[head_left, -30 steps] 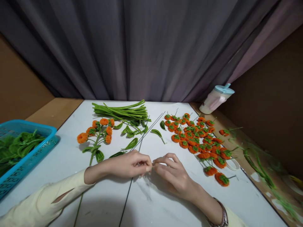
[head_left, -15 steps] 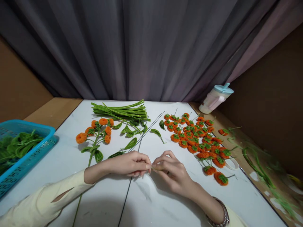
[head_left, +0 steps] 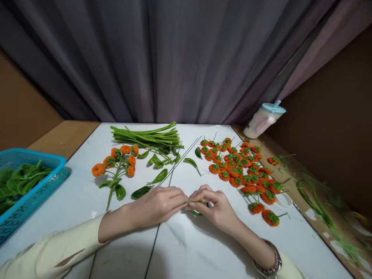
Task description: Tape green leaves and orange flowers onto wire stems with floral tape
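Note:
Near the middle of the white table, my left hand (head_left: 161,204) and my right hand (head_left: 214,207) meet at the fingertips. Both are closed in a pinch. Between them is a small green piece (head_left: 197,211), mostly covered by the right fingers; its shape is hard to make out. Left of my hands lies an assembled stem with orange flowers (head_left: 131,160) and green leaves (head_left: 120,192). Loose green leaves (head_left: 159,176) and thin dark wires (head_left: 186,153) lie just beyond my fingers. Many orange flower heads with green centres (head_left: 235,171) spread to the right.
A bundle of green stems (head_left: 148,135) lies at the back. At the left edge stands a blue basket (head_left: 37,190) of green leaves. A cup with a blue lid (head_left: 263,121) stands back right. A white tape ring (head_left: 284,199) and green scraps (head_left: 318,209) are at the right.
My left hand has turned more palm-down and its fingers have straightened toward the right hand. A green piece now shows under my right fingers.

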`<state>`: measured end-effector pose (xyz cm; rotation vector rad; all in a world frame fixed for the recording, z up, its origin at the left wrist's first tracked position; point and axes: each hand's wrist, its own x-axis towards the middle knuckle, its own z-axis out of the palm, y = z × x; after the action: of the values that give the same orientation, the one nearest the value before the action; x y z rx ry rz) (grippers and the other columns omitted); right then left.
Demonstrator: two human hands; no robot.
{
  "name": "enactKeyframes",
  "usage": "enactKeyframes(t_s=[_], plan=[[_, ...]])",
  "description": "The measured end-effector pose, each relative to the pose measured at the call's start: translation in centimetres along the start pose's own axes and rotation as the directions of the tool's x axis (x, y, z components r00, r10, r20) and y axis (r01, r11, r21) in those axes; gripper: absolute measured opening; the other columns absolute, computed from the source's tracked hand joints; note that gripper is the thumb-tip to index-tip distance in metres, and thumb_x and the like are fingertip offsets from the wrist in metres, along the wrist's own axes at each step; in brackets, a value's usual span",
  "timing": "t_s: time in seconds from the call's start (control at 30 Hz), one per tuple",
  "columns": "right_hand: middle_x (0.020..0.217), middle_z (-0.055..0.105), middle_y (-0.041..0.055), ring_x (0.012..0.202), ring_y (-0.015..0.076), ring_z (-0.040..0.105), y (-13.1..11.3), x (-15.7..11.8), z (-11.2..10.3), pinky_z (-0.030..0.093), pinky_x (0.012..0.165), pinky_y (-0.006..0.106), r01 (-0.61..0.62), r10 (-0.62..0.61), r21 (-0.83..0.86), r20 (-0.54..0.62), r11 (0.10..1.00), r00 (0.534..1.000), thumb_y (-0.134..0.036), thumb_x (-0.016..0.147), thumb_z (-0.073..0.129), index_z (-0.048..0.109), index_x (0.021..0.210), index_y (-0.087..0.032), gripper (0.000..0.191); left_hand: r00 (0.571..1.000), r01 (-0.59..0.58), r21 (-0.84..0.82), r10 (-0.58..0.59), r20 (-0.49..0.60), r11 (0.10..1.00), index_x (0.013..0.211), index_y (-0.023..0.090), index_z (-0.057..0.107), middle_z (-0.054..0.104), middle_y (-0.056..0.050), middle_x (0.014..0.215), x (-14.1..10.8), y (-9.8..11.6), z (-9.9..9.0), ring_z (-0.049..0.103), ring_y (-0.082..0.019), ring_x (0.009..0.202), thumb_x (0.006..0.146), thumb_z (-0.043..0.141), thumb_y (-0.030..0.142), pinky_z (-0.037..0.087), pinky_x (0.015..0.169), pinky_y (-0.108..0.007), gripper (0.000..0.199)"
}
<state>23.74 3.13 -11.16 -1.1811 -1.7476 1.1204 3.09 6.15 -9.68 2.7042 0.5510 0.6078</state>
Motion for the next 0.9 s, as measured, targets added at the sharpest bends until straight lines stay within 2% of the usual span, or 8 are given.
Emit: enactKeyframes(t_s=[0.17, 0.3, 0.4, 0.47, 0.53, 0.63, 0.73, 0.9], plan=[[0.071, 0.074, 0.0062, 0.079, 0.0204, 0.059, 0.0, 0.0, -0.1, 0.049, 0.065, 0.031, -0.027, 0.023, 0.072, 0.055, 0.997, 0.998, -0.021, 0.080, 0.066, 0.068, 0.070, -0.020, 0.010, 0.996, -0.089, 0.091, 0.086, 0.039, 0.992, 0.091, 0.011, 0.062, 0.065, -0.008, 0.078, 0.1, 0.2, -0.5, 0.059, -0.016, 0.068, 0.096, 0.037, 0.016, 0.045, 0.059, -0.024, 0.026], [0.078, 0.075, 0.0050, 0.076, 0.0179, 0.062, 0.0, 0.1, -0.1, 0.048, 0.071, 0.034, 0.170, -0.169, -0.031, 0.044, 0.985, 0.985, -0.019, 0.083, 0.064, 0.068, 0.075, -0.020, 0.009, 0.989, 0.101, -0.129, -0.085, 0.124, 0.987, 0.093, 0.010, 0.064, 0.066, -0.008, 0.080, 0.3, 0.5, -0.8, 0.059, -0.015, 0.069, 0.094, 0.042, 0.018, 0.044, 0.063, -0.022, 0.023], [0.080, 0.074, 0.0039, 0.070, 0.0144, 0.065, 0.0, 0.1, -0.2, 0.044, 0.080, 0.038, 0.427, -0.419, -0.183, 0.081, 0.886, 0.904, -0.011, 0.087, 0.056, 0.064, 0.083, -0.019, 0.012, 0.955, 0.291, -0.280, -0.258, 0.146, 0.915, 0.088, 0.013, 0.066, 0.065, -0.005, 0.074, 0.5, 0.6, -0.9, 0.056, -0.013, 0.065, 0.089, 0.050, 0.020, 0.043, 0.060, -0.021, 0.017], [0.083, 0.072, 0.0065, 0.072, 0.0144, 0.067, -0.1, 0.0, -0.2, 0.043, 0.079, 0.038, 0.556, -0.544, -0.287, 0.126, 0.780, 0.829, -0.006, 0.088, 0.049, 0.061, 0.089, -0.016, 0.016, 0.891, 0.455, -0.420, -0.392, 0.232, 0.786, 0.082, 0.013, 0.066, 0.062, -0.002, 0.064, 0.7, 0.5, -0.9, 0.054, -0.011, 0.058, 0.084, 0.054, 0.020, 0.042, 0.056, -0.020, 0.014], [0.083, 0.071, 0.0096, 0.079, 0.0166, 0.067, -0.2, -0.2, -0.1, 0.043, 0.078, 0.038, 0.633, -0.620, -0.394, 0.178, 0.667, 0.764, 0.000, 0.086, 0.044, 0.059, 0.095, -0.013, 0.021, 0.789, 0.612, -0.561, -0.480, 0.384, 0.557, 0.080, 0.013, 0.065, 0.058, 0.002, 0.056, 0.9, 0.2, -1.0, 0.051, -0.009, 0.050, 0.081, 0.058, 0.021, 0.040, 0.049, -0.018, 0.011], [0.085, 0.072, 0.0124, 0.090, 0.0196, 0.067, -0.3, -0.5, -0.1, 0.043, 0.077, 0.037, 0.696, -0.687, -0.499, 0.245, 0.516, 0.684, 0.002, 0.085, 0.043, 0.057, 0.102, -0.009, 0.025, 0.681, 0.712, -0.662, -0.464, 0.567, 0.235, 0.074, 0.011, 0.064, 0.057, 0.003, 0.051, 1.1, -0.5, -1.0, 0.044, -0.005, 0.039, 0.076, 0.063, 0.024, 0.032, 0.037, -0.015, 0.013], [0.087, 0.072, 0.0112, 0.092, 0.0189, 0.067, -0.3, -0.5, 0.0, 0.043, 0.077, 0.036, 0.692, -0.695, -0.513, 0.231, 0.508, 0.681, 0.002, 0.085, 0.042, 0.054, 0.106, -0.010, 0.027, 0.672, 0.704, -0.704, -0.410, 0.617, 0.095, 0.074, 0.010, 0.064, 0.063, 0.000, 0.057, 1.1, -1.3, -0.8, 0.045, -0.004, 0.040, 0.074, 0.069, 0.027, 0.031, 0.034, -0.014, 0.017], [0.087, 0.072, 0.0102, 0.092, 0.0191, 0.066, 0.0, -0.3, 0.1, 0.044, 0.076, 0.036, 0.669, -0.685, -0.511, 0.197, 0.539, 0.702, 0.002, 0.085, 0.041, 0.054, 0.104, -0.013, 0.028, 0.661, 0.716, -0.698, -0.329, 0.674, 0.009, 0.075, 0.008, 0.064, 0.069, -0.009, 0.070, 0.7, -1.9, -0.2, 0.058, -0.009, 0.047, 0.082, 0.059, 0.049, 0.035, 0.034, -0.014, 0.042]])
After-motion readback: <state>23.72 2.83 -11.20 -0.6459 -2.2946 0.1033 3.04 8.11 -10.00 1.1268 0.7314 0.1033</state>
